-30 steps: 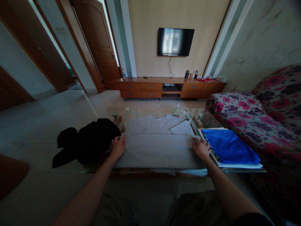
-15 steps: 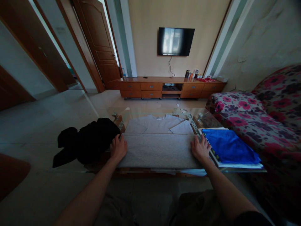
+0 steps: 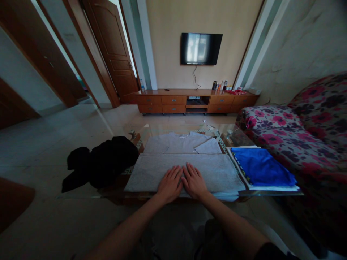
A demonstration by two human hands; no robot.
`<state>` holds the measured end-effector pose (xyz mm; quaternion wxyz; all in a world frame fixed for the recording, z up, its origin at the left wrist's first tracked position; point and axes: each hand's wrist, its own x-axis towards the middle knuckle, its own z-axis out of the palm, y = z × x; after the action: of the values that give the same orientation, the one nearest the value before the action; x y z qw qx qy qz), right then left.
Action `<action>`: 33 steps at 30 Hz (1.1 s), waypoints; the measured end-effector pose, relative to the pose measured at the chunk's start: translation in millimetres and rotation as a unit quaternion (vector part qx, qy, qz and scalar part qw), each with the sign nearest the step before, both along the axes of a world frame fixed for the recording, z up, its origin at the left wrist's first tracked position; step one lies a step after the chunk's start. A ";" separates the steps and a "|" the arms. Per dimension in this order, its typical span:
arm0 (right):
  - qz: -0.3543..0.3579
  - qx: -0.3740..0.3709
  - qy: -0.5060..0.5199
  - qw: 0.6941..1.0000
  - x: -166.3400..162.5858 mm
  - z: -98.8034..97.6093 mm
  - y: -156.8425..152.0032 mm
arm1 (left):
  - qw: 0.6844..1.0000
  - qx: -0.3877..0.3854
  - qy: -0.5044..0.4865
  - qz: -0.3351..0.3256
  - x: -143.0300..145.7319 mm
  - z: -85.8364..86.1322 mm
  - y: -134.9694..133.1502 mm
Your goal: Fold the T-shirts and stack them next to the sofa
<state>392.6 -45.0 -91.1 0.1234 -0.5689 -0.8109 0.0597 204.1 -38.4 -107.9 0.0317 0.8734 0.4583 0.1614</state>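
A light grey T-shirt [image 3: 151,169] lies on the glass coffee table [image 3: 245,135], its lower part folded up in a wide band below the collar and sleeves. My left hand [image 3: 170,183] rests flat on the middle of this band, fingers stretched toward the far side. Close beside it, my right hand [image 3: 194,181] lies flat on the same cloth with its fingers extended. The two hands nearly touch at the thumbs. Neither holds anything.
Left of the shirt sits a heap of black clothing [image 3: 108,162]. On the right lies a stack topped by blue folded cloth [image 3: 264,168]. A flowered sofa [image 3: 284,133] borders the right side. Beyond stand a low wooden cabinet [image 3: 173,99] and a wall television [image 3: 201,48].
Both hands have moved inward from the shirt's left and right edges to the middle of the folded band. The band's near corners now spread wider.
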 end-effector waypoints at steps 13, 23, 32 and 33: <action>-0.127 -0.015 -0.098 0.987 160.8 -3.4 -11.3 | 0.984 -0.021 0.056 0.165 -142.0 -2.5 29.8; -0.162 -0.011 -0.085 0.983 174.0 -5.5 -0.8 | 0.969 -0.031 0.081 0.230 -160.1 14.9 29.7; -0.242 0.017 -0.080 0.967 165.4 -9.9 59.3 | 0.964 0.016 0.056 0.258 -154.4 13.2 93.5; -0.236 0.002 -0.079 0.969 167.6 -13.4 62.9 | 0.963 0.009 0.060 0.262 -158.6 6.1 98.3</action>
<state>560.2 17.9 -104.5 0.0708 -0.7469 -0.6609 -0.0173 45.6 59.9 -101.7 -0.0475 0.7315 0.6703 0.1156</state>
